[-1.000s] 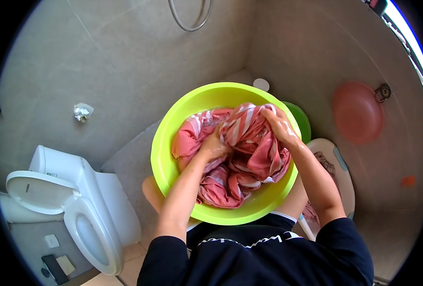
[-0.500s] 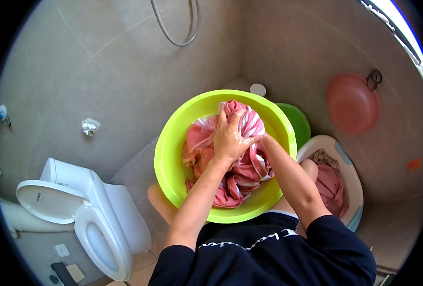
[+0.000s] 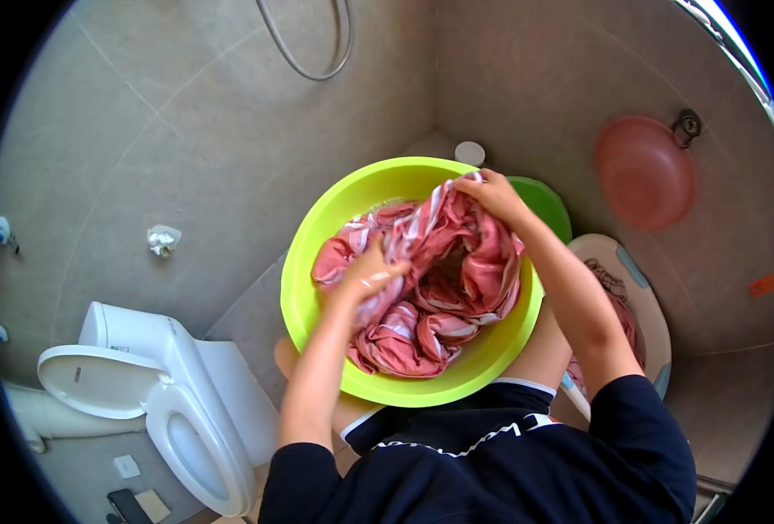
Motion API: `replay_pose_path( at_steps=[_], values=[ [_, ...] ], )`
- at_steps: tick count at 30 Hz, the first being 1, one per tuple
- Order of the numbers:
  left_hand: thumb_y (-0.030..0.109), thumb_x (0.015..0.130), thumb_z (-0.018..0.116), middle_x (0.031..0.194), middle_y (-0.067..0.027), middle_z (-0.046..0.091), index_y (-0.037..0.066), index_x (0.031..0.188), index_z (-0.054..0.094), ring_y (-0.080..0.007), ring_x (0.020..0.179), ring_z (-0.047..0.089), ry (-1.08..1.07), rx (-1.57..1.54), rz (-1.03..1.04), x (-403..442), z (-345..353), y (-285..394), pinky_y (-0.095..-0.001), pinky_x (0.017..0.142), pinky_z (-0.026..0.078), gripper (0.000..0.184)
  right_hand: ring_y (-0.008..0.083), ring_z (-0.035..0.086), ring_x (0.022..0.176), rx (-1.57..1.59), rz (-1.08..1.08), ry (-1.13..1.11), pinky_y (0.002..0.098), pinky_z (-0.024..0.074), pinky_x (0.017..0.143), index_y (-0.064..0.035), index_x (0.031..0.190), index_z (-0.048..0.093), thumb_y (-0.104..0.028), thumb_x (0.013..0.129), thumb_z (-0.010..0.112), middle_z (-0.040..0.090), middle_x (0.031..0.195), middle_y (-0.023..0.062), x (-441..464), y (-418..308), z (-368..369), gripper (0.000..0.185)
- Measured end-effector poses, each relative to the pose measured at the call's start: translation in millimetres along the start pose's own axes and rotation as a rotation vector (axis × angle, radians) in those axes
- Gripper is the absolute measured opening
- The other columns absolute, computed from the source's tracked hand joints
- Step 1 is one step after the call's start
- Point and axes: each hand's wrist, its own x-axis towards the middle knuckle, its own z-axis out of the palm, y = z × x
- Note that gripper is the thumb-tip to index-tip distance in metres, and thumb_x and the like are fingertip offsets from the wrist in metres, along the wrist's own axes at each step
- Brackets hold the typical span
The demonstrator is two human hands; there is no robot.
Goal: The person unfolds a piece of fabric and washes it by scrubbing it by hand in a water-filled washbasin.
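Note:
A wet heap of pink fabric with white stripes (image 3: 483, 262) fills much of the lime-green basin (image 3: 313, 345) in front of my body. At the basin's far right, my right hand (image 3: 493, 194) pinches a raised fold of this cloth. My left hand (image 3: 371, 272), a little blurred, grips the cloth nearer the middle, its thumb pointing right and its fingers partly hidden in the folds. Between the two hands the fabric is lifted into a loose loop with a dark hollow inside. Suds show on my left hand and at the basin's far side.
To the right stands a pale tub (image 3: 657, 327) with more laundry (image 3: 622, 301). Behind the basin are a green basin (image 3: 544, 205) and a white round object (image 3: 470, 154). A pink basin (image 3: 647, 173) hangs on the wall. On the left is a toilet (image 3: 196, 450); a shower hose (image 3: 317, 77) hangs above.
My hands have moved apart: the right came up into view at the basin's far right, the left shifted left and down. The bunched cloth has been opened out and spread.

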Motion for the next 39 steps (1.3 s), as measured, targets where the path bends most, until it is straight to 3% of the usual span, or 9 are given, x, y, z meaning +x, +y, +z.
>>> replay_pose_path(
  at_steps=[3, 7, 15, 19, 25, 28, 31, 37, 39],
  values=[
    [0.041, 0.072, 0.065, 0.131, -0.0255, 0.046, -0.001, 0.139, 0.027, -0.0383, 0.114, 0.052, 0.164, 0.526, -0.098, -20.5, 43.7, 31.6, -0.043, 0.097, 0.042, 0.088, 0.0355, 0.06, 0.1, -0.583, 0.011, 0.043, 0.0444, 0.0503, 0.083, -0.0161, 0.121, 0.056, -0.047, 0.072, 0.07, 0.06, 0.11, 0.0179, -13.7, -12.9, 66.9, 0.06],
    [0.037, 0.077, 0.054, 0.105, -0.024, 0.062, -0.002, 0.12, 0.055, -0.0418, 0.099, 0.058, 0.128, 0.642, 0.01, 16.3, 72.3, -15.7, -0.0448, 0.093, 0.044, 0.058, 0.0434, 0.041, 0.12, -0.776, -0.5, 0.052, 0.0494, 0.0507, 0.079, -0.0302, 0.12, 0.056, -0.048, 0.071, 0.069, 0.038, 0.136, 0.0136, -24.4, 55.0, 141.9, 0.053],
    [0.022, 0.077, 0.052, 0.102, -0.0229, 0.064, 0.004, 0.101, 0.067, -0.0388, 0.096, 0.06, -0.034, 0.529, 0.15, 7.1, 49.4, 5.4, -0.044, 0.086, 0.047, 0.034, 0.0386, 0.058, 0.097, -0.719, -0.467, 0.076, 0.0458, 0.047, 0.082, -0.0013, 0.112, 0.058, -0.033, 0.083, 0.056, 0.06, 0.107, 0.0238, 37.1, 63.4, 139.9, 0.043],
    [0.021, 0.077, 0.055, 0.113, -0.0242, 0.059, 0.002, 0.102, 0.065, -0.0374, 0.104, 0.057, -0.017, 0.497, 0.1, 30.5, 75.8, -27.0, -0.0437, 0.091, 0.044, 0.033, 0.0347, 0.059, 0.102, -0.631, 0.062, -0.328, 0.0397, 0.046, 0.088, -0.0087, 0.126, 0.05, -0.037, 0.073, 0.063, 0.06, 0.111, 0.0247, 37.9, 22.5, 93.2, 0.061],
    [0.029, 0.08, 0.056, 0.11, -0.019, 0.059, 0.003, 0.103, 0.062, -0.0379, 0.103, 0.055, -0.144, 0.461, 0.509, 35.5, 52.3, 0.1, -0.043, 0.088, 0.044, 0.034, 0.0462, 0.052, 0.104, -0.901, -0.463, -0.322, 0.0484, 0.0494, 0.084, -0.0218, 0.125, 0.053, -0.036, 0.078, 0.06, 0.041, 0.134, 0.019, -63.4, 6.6, 71.1, 0.05],
    [0.035, 0.078, 0.063, 0.113, -0.022, 0.061, 0.007, 0.11, 0.062, -0.0339, 0.107, 0.058, 0.096, 0.285, -0.058, 33.6, 77.5, -37.9, -0.0438, 0.085, 0.048, 0.042, 0.0443, 0.051, 0.107, -1.021, -0.471, -0.429, 0.0483, 0.0492, 0.084, -0.0244, 0.125, 0.053, -0.036, 0.081, 0.056, 0.042, 0.133, 0.0184, -54.6, 22.0, 102.5, 0.046],
    [0.033, 0.078, 0.062, 0.114, -0.0238, 0.059, 0.008, 0.12, 0.055, -0.0349, 0.104, 0.06, -0.045, 0.325, -0.141, 30.2, 56.9, -12.6, -0.0447, 0.087, 0.048, 0.05, 0.0408, 0.055, 0.102, -0.971, -0.36, -0.39, 0.0473, 0.0487, 0.083, -0.0187, 0.119, 0.056, -0.036, 0.081, 0.055, 0.049, 0.126, 0.0191, -25.3, 51.8, 128.4, 0.041],
    [0.023, 0.078, 0.065, 0.091, -0.0173, 0.067, -0.001, 0.102, 0.064, -0.0334, 0.085, 0.063, 0.643, 0.386, 0.412, -8.8, 63.3, -0.4, -0.0397, 0.084, 0.049, 0.035, 0.0334, 0.06, 0.097, -0.728, -0.299, -0.268, 0.0408, 0.0473, 0.085, -0.0107, 0.11, 0.06, -0.036, 0.079, 0.057, 0.063, 0.107, 0.0177, 42.9, 92.0, 130.0, 0.04],
    [0.026, 0.085, 0.061, 0.106, -0.0144, 0.063, -0.002, 0.117, 0.054, -0.0265, 0.097, 0.061, 0.23, -0.39, 0.095, -33.0, 56.2, 12.2, -0.0348, 0.085, 0.049, 0.043, 0.0347, 0.061, 0.096, -0.579, 0.008, -0.169, 0.0413, 0.0466, 0.087, -0.0141, 0.113, 0.06, -0.031, 0.076, 0.06, 0.064, 0.102, 0.0205, 31.9, 47.3, 106.4, 0.041]
  ],
)
